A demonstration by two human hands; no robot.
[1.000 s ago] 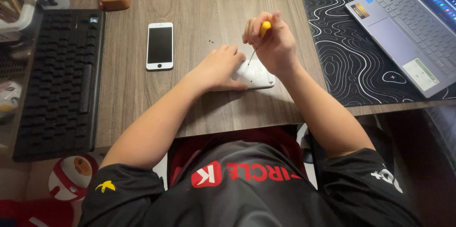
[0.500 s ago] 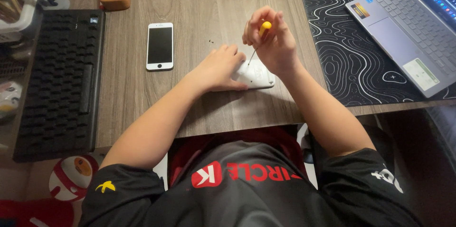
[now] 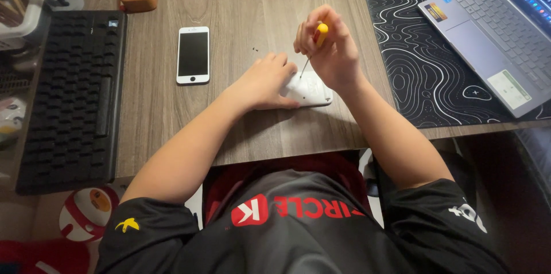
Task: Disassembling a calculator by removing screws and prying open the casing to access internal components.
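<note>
Head view: a flat white rectangular device (image 3: 310, 89) lies face down at the tabletop (image 3: 252, 136) centre. The left hand (image 3: 261, 83) presses it flat, fingers spread, grasping nothing. The right hand (image 3: 333, 50), at one o'clock, pinches a small yellow-handled screwdriver (image 3: 314, 44), tip down on the device. This looks like screw work; steady vertical pressure is needed. A white smartphone (image 3: 193, 55) lies at ten o'clock.

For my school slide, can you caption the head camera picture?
Right hand works a small yellow-handled screwdriver on a white device steadied by the left hand.
</note>
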